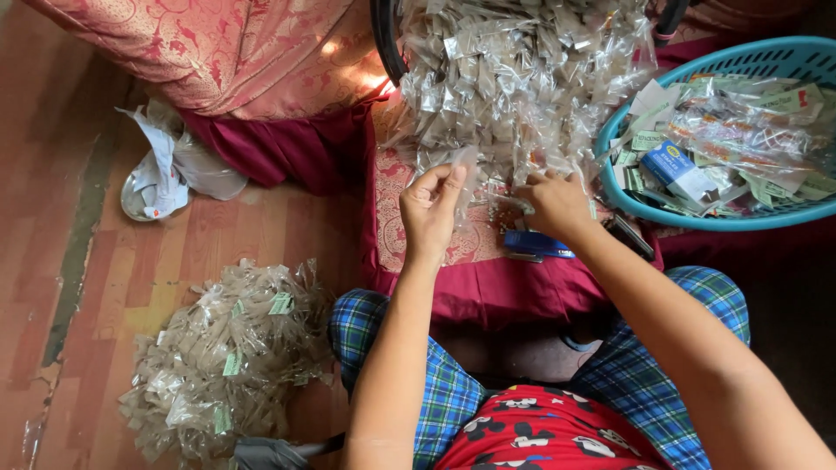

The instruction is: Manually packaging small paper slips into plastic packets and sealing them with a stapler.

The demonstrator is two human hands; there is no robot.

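Your knees in blue plaid frame the bottom edge. At twelve o'clock your left hand (428, 209) pinches a small clear packet (461, 170) between thumb and fingertips, while your right hand (557, 204) reaches into the heap of clear packets (514, 78), fingers curled; whether they grip anything is hidden. You seem to be mid-sorting. A blue stapler (535, 245) lies beneath the right hand. At two o'clock, the teal basket (775, 218) is cut off.
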